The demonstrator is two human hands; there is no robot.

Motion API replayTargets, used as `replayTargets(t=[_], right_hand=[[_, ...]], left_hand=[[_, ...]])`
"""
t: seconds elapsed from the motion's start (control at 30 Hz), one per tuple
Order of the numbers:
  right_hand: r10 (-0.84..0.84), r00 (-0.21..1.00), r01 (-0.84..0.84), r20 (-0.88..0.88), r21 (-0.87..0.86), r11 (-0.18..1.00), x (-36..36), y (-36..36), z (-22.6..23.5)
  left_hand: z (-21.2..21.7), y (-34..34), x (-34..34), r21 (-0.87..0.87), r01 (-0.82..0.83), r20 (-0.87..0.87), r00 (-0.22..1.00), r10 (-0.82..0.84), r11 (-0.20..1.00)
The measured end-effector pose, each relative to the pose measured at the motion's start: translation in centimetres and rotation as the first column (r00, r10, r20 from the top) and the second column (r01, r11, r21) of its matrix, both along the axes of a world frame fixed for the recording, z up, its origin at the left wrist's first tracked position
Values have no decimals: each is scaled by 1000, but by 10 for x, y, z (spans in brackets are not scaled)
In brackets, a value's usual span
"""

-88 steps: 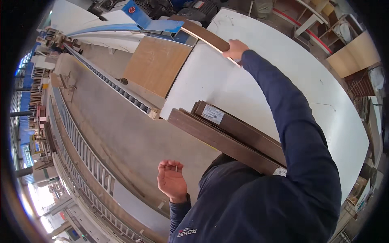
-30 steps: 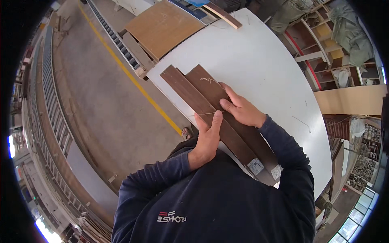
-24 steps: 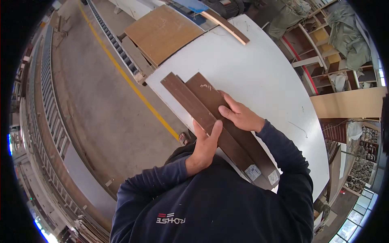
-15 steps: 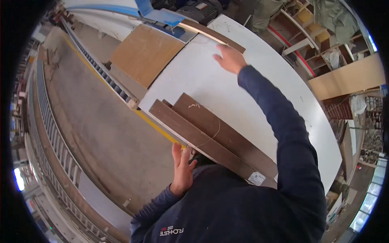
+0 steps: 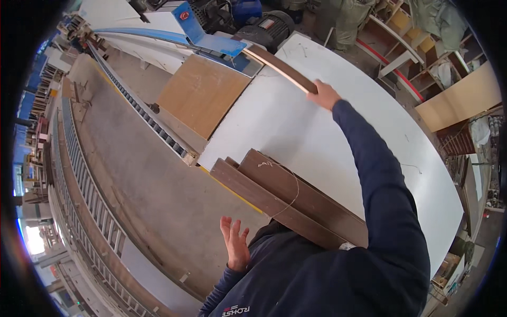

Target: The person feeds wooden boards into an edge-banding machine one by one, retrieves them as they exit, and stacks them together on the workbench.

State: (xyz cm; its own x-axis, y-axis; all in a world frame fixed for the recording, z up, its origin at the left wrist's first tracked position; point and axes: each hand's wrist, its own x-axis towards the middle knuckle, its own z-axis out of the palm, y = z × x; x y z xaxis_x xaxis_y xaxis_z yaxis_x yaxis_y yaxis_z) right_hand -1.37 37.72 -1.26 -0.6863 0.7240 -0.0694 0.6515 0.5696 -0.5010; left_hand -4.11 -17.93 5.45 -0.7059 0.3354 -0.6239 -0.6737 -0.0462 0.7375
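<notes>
My right hand (image 5: 325, 95) is closed round the near end of a narrow brown board (image 5: 282, 66) with a pale long edge. The board's far end lies by a blue machine guard (image 5: 224, 45). Off the near left side of the white tabletop (image 5: 311, 127), my left hand (image 5: 235, 247) is raised with its fingers apart and holds nothing. Closest to that hand is a stack of brown boards (image 5: 296, 198), which lies along the tabletop's near edge against my body. A loose thread hangs across the stack.
A tan wooden panel (image 5: 203, 95) adjoins the white top at the far left. Beyond it stands a machine with a red button (image 5: 184, 16) and a dark motor (image 5: 272, 29). A narrow roller track (image 5: 140, 108) and a wider roller conveyor (image 5: 87, 174) run along the left.
My right hand has closed on the end of the brown board, from open fingers above it. My left hand stays raised and open. The view has shifted slightly.
</notes>
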Motion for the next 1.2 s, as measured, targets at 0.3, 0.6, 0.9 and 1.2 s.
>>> replayTargets(t=[0.3, 0.6, 0.9, 1.2], right_hand=[[-85, 995, 84, -59, -19, 996, 207, -161, 116], [-88, 984, 76, -155, -81, 994, 306, -301, 192], [-21, 996, 43, 92, -237, 971, 328, -330, 220], [198, 960, -152, 197, -229, 962, 315, -305, 239]], left_hand=[[-6, 13, -33, 56, 19, -107, 994, -13, 998], [-10, 13, -37, 79, 115, -92, 990, -108, 990], [-4, 24, -37, 38, 193, -132, 973, -187, 980], [14, 43, 1, 189, 249, -147, 963, -224, 950]])
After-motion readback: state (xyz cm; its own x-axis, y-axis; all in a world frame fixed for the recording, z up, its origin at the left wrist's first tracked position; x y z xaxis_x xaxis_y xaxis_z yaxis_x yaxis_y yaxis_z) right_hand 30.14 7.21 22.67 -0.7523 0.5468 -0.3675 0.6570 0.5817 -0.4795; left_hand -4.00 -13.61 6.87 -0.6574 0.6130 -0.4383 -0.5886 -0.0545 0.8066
